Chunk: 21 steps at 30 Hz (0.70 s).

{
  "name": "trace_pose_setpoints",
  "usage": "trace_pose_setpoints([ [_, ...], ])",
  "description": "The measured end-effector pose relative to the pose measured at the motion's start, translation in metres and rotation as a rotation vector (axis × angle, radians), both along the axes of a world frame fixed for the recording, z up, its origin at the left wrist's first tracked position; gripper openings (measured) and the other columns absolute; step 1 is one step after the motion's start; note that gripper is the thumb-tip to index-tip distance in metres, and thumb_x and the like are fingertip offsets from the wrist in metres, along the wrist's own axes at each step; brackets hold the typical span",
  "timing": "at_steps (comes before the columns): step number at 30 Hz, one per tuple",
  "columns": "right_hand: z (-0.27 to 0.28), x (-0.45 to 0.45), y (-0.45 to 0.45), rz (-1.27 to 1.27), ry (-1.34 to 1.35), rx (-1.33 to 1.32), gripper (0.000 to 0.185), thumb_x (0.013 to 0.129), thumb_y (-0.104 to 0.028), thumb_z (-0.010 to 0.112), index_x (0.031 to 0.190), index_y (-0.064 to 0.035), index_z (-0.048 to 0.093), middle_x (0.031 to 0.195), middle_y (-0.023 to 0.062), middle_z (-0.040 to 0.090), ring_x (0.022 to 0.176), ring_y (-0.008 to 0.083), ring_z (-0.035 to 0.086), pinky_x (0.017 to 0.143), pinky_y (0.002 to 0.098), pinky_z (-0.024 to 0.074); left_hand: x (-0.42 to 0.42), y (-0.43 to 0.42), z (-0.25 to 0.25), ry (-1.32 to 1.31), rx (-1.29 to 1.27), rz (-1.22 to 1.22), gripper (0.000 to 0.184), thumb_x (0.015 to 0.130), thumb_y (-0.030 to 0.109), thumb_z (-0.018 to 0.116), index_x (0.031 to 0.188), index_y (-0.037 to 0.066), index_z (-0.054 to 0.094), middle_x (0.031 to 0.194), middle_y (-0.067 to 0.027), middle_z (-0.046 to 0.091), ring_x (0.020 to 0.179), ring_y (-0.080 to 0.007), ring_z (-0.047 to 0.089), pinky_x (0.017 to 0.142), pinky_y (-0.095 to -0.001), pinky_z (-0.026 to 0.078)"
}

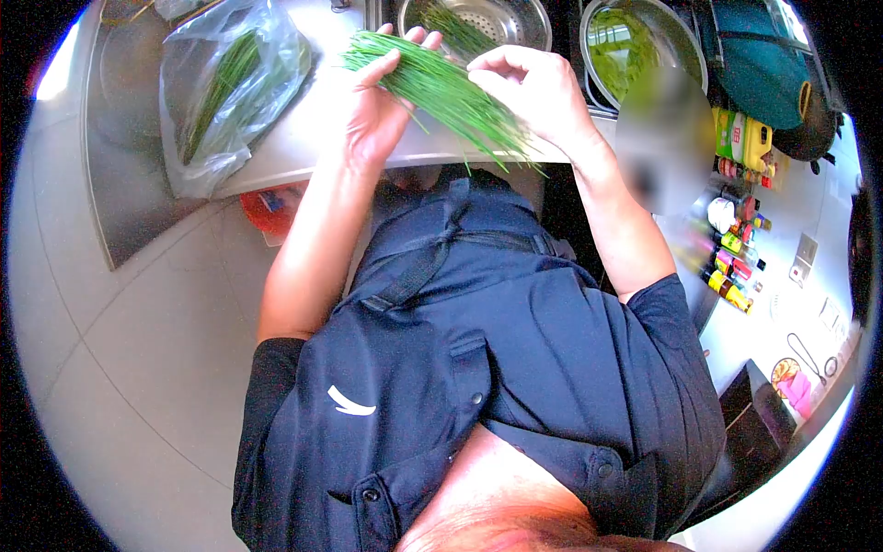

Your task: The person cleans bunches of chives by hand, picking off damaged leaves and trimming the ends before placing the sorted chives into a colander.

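Note:
A bunch of long green chives (441, 87) lies across my left hand (375, 103), with the thumb over it and the fingers behind. Its pale ends hang loose toward the lower right. My right hand (543, 92) is at the upper right edge of the bunch, thumb and fingers pinched together; whatever is between the fingertips is too small to make out. Left of my hands, a clear plastic bag (276, 101) with more chives in it lies on the white counter (276, 164).
Behind the chives sits a metal colander (529, 23) with greens in it. A steel basin (696, 64) farther right holds leafy greens. Bottles and jars (731, 267) line the right side. Something red (267, 210) stands below the counter edge.

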State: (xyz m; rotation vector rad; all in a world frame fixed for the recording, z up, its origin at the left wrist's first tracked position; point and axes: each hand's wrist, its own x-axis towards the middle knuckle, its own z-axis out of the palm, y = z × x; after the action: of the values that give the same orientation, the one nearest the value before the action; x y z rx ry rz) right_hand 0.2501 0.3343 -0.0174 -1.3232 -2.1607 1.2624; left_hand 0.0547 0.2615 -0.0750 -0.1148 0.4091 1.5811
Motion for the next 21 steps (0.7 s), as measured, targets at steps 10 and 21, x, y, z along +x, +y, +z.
trace_pose_setpoints([
  [10,0.029,0.013,0.001,0.032,0.014,0.160,0.016,0.082,-0.020,0.076,0.092,-0.0074,0.076,0.083,0.0046,0.073,0.076,0.0115,0.069,0.073,0.0274,0.0544,-0.004,0.005,0.002,0.011,-0.057,0.053,0.047,0.093,-0.002,0.055,0.137,0.005,0.042,0.141,-0.0181,0.048,0.136,-0.0380,0.043,0.114,-0.0608,0.033],
  [21,0.027,0.016,-0.006,0.203,-0.102,0.289,0.016,0.079,-0.014,0.076,0.093,-0.0075,0.075,0.082,0.0049,0.069,0.071,0.0146,0.066,0.067,0.0272,0.0535,-0.008,0.009,0.000,0.052,-0.054,0.075,0.039,0.095,0.000,0.053,0.133,0.004,0.046,0.137,-0.0181,0.052,0.135,-0.0385,0.044,0.114,-0.0602,0.033],
])
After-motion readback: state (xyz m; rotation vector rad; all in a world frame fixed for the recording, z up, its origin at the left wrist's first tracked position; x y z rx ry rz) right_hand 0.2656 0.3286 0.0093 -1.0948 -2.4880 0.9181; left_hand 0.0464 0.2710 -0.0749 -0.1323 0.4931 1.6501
